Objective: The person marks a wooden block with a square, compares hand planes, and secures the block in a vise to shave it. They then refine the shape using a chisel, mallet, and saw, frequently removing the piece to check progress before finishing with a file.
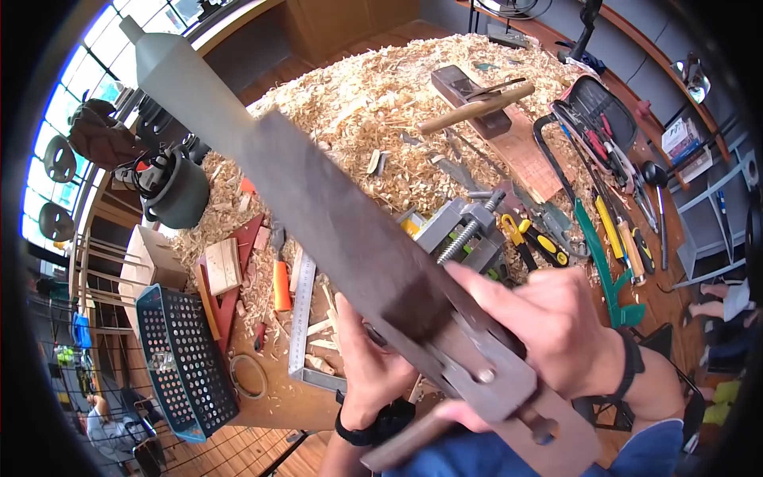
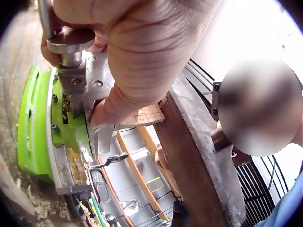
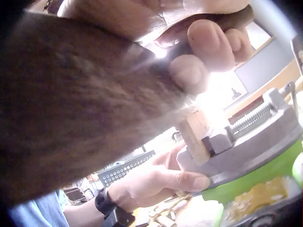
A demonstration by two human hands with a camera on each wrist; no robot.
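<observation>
Both hands' fingers around a long file above the vise, perhaps clamping wood, shavings beyond.

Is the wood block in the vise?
Yes, the wood block sits clamped in the vise, seen from the right wrist.

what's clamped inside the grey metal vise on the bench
A small pale wooden block sits in the grey metal vise, its end sticking out. The left hand rests against the vise body. The part of the block between the jaws is hidden.

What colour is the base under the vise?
Bright green base; the left wrist view shows it best.
</observation>
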